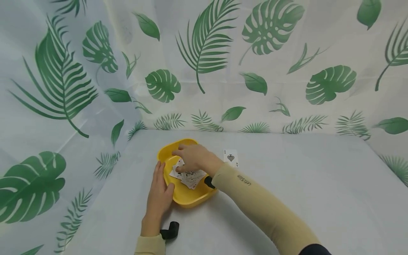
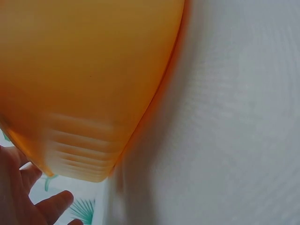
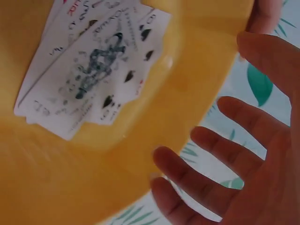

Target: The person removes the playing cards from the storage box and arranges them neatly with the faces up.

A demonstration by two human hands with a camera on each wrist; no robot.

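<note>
A yellow tray (image 1: pixel 187 199) sits on the white table and holds a loose pile of playing cards (image 1: pixel 190 178). My right hand (image 1: pixel 190 159) hovers over the pile. In the right wrist view that hand (image 3: pixel 225 154) has spread, straight fingers above the cards (image 3: pixel 93 70) and the tray's floor (image 3: pixel 70 178), and holds nothing. My left hand (image 1: pixel 159 193) lies along the tray's left side with its fingers straight and its thumb against the rim. The left wrist view shows the tray's outer wall (image 2: pixel 84 70) close up, with the left hand's fingers (image 2: pixel 23 187) beside it.
A single ace of spades (image 1: pixel 231 157) lies face up on the table just right of the tray. Leaf-printed curtains (image 1: pixel 204 63) close off the back and both sides. White tabletop (image 1: pixel 302 184) stretches to the right and front.
</note>
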